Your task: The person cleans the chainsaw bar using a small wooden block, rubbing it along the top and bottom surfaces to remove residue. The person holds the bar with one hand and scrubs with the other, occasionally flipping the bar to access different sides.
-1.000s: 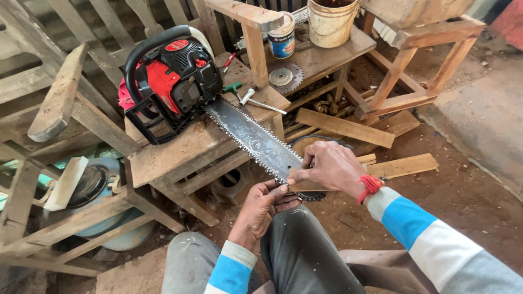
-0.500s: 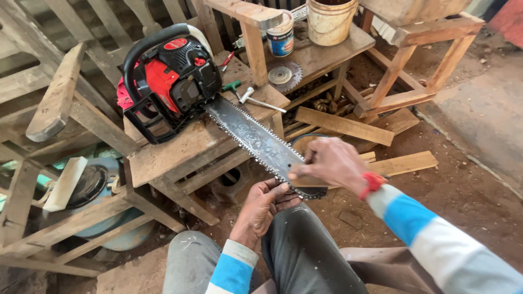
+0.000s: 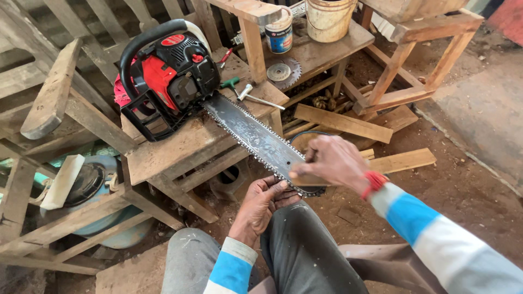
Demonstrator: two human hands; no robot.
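A red and black chainsaw (image 3: 169, 81) rests on a rough wooden bench (image 3: 163, 152). Its long grey guide bar (image 3: 256, 136) juts out over the bench edge toward me. My right hand (image 3: 332, 160) is closed around a tan wooden-handled tool (image 3: 302, 178), which lies across the tip of the bar. From below, my left hand (image 3: 261, 204) cups the bar tip with curled fingers touching the chain. Both arms wear sleeves striped white and blue, and my grey-trousered knees are under the hands.
On the bench behind the saw lie a metal T-wrench (image 3: 259, 98), a green-handled tool (image 3: 230, 83), a circular saw blade (image 3: 282, 72), a paint can (image 3: 279, 34) and a bucket (image 3: 329, 19). Loose planks (image 3: 343, 122) lie on the dirt floor. A wooden stool frame (image 3: 419, 54) stands at right and a blue drum (image 3: 98, 190) at left.
My right hand has shifted slightly up and right along the bar tip with the tool, blurring as it moved. The left hand and the chainsaw have stayed put.
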